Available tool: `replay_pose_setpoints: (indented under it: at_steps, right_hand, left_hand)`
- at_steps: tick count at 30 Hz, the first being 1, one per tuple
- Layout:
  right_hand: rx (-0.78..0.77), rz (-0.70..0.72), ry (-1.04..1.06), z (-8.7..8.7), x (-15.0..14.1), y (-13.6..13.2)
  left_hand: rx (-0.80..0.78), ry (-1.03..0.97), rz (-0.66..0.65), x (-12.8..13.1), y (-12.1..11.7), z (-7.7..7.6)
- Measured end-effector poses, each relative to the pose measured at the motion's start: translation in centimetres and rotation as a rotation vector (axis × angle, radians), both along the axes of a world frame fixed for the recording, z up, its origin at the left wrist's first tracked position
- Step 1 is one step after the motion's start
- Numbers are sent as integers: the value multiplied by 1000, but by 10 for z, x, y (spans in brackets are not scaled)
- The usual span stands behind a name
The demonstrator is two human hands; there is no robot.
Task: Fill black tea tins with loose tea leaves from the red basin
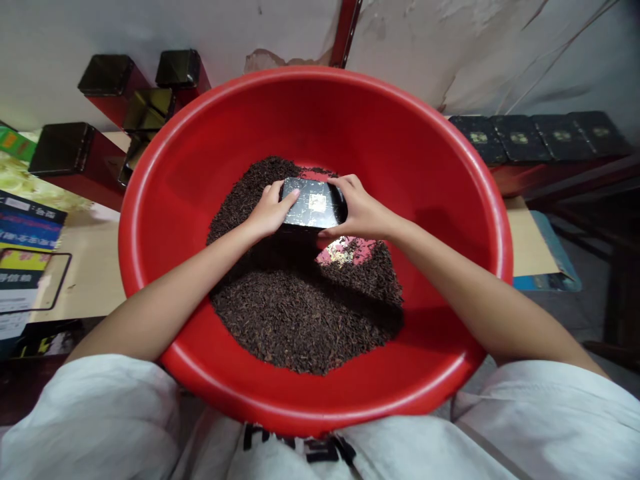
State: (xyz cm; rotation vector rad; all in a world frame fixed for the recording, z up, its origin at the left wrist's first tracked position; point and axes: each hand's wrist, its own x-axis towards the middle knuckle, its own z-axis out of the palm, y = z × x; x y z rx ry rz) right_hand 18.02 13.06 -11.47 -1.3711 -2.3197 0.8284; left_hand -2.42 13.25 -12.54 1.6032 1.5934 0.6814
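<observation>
Between my two hands is a tea tin with a scuffed black lid and a pale square emblem on it. My left hand grips its left end, thumb lying on the lid. At the right end, my right hand wraps around the corner with the fingers at the far edge and the thumb at the near one. Below the tin, dark loose tea leaves spread over the floor of a big red basin. A pink and gold patch of the basin's bottom shows through the leaves.
Closed tins stand in a row on the right. More tins are at the left, one open tin among them. A printed packet and a thin black frame lie left. A wall rises behind the basin.
</observation>
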Motion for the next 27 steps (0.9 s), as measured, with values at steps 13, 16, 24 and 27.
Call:
replay_pose_setpoints:
  at_steps: [13, 16, 24, 27]
  right_hand:
    - [99, 81, -218, -7, -4, -4]
    - [188, 68, -292, -13, -7, -5]
    - [209, 114, -470, -8, -19, -14]
    - [157, 104, -451, -7, -19, -16]
  left_hand:
    - [20, -148, 48, 1, 0, -10]
    - [52, -129, 47, 2, -1, -11]
    - [81, -280, 118, 9, -4, -12]
    - [86, -327, 138, 10, -3, -15]
